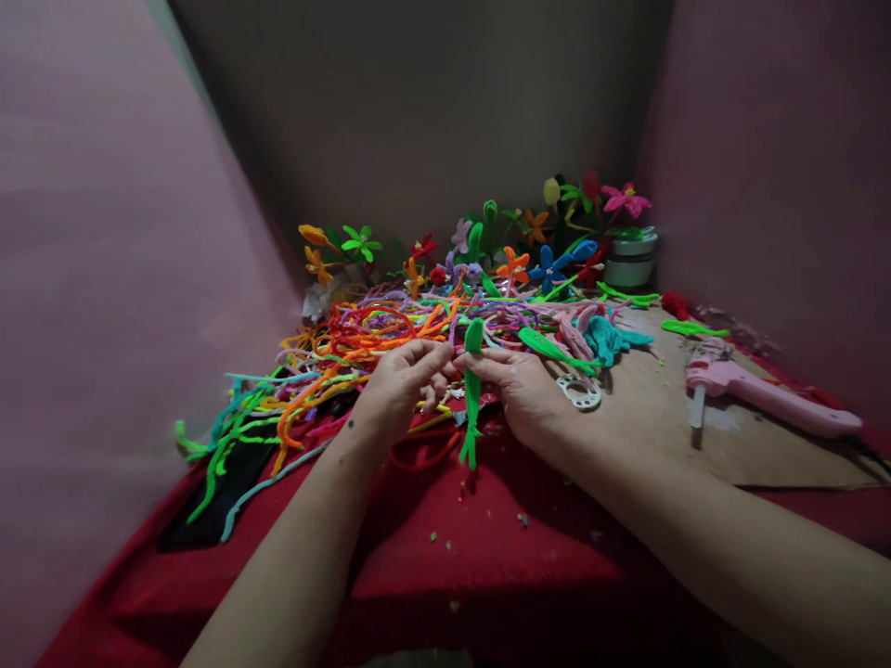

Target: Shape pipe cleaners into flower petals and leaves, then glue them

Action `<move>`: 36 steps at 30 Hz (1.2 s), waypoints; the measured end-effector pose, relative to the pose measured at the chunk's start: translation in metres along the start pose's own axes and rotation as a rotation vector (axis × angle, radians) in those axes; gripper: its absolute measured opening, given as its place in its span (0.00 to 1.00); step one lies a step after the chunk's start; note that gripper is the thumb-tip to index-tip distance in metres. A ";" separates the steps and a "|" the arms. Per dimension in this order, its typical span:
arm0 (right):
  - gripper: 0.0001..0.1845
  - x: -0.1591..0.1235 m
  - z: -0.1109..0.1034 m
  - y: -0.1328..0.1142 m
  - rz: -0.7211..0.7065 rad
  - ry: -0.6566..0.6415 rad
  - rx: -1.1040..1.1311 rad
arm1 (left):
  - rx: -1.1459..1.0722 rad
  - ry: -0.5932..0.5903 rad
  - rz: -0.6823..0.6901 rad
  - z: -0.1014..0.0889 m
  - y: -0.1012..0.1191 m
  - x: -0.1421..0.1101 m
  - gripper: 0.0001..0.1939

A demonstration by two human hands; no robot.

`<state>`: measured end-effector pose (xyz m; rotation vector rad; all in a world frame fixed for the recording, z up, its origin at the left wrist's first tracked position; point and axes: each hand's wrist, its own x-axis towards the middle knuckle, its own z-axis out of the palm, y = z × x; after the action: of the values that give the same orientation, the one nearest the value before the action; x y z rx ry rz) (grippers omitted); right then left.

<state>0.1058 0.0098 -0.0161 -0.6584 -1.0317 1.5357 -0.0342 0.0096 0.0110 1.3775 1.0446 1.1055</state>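
A long green pipe-cleaner leaf (472, 399) hangs upright, its rounded end up and its loose wire ends down. My right hand (533, 394) pinches it near the top between thumb and fingers. Just left of it, my left hand (404, 385) has thumb and forefinger pressed together, their tips close to the leaf and the right fingertips. Whatever the left fingers hold, if anything, is too small to make out. Beside my right hand lie another green pipe-cleaner leaf (557, 349) and a white ring with holes (579, 391).
Loose colourful pipe cleaners (376, 325) pile up behind and left of the hands. Pipe-cleaner flowers (549, 266) stand at the back, with a pale pot (630, 260). A pink glue gun (766, 390) rests on a brown board (661, 436) at right. Red cloth (418, 547) covers the table.
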 end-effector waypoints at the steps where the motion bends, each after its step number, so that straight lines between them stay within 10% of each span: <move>1: 0.11 0.001 0.000 0.000 -0.023 0.000 0.034 | -0.029 -0.052 -0.015 0.002 -0.001 -0.001 0.14; 8: 0.18 -0.002 0.002 -0.003 0.112 -0.048 0.132 | -0.150 -0.218 -0.263 0.026 -0.007 -0.009 0.13; 14: 0.12 0.005 -0.001 -0.012 -0.053 0.032 0.028 | -0.222 -0.279 -0.374 0.024 -0.009 -0.009 0.12; 36: 0.09 0.014 -0.009 -0.018 -0.117 0.080 0.102 | -0.197 -0.199 -0.275 0.024 -0.006 -0.011 0.13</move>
<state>0.1191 0.0260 -0.0032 -0.5741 -0.9105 1.4390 -0.0133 -0.0056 0.0031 1.1230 0.9216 0.8274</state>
